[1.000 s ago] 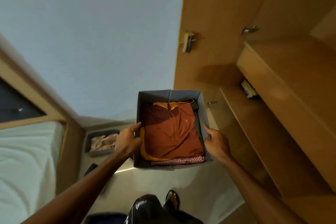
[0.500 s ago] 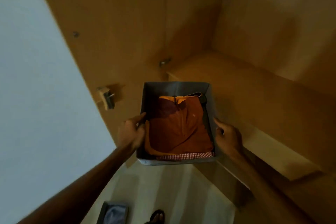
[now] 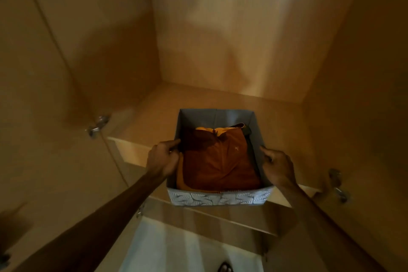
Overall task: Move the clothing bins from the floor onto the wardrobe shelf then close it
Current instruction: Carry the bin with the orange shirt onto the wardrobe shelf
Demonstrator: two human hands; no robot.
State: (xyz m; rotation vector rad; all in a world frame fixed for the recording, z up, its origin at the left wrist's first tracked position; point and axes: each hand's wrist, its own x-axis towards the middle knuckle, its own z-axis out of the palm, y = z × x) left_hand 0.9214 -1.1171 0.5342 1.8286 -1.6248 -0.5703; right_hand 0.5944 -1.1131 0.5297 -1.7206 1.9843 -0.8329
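I see bare shelf (image 3: 276, 117) behind and to both sides of the bin (image 3: 218, 197), open up to the wardrobe's back panel (image 3: 231, 28). My left hand (image 3: 162, 161) and right hand (image 3: 279, 166) grip the bin's side walls, and the wardrobe's side walls hem them in. A hinge (image 3: 98, 126) juts out at left, another hinge (image 3: 337, 185) at right.

- No text, label, brand or number can be read anywhere.
- The folded rust-orange garment (image 3: 220, 161) bears a small pale chest mark, too blurred to read.

Head view — looks forward-down, close, into wardrobe shelf (image 3: 276, 117).
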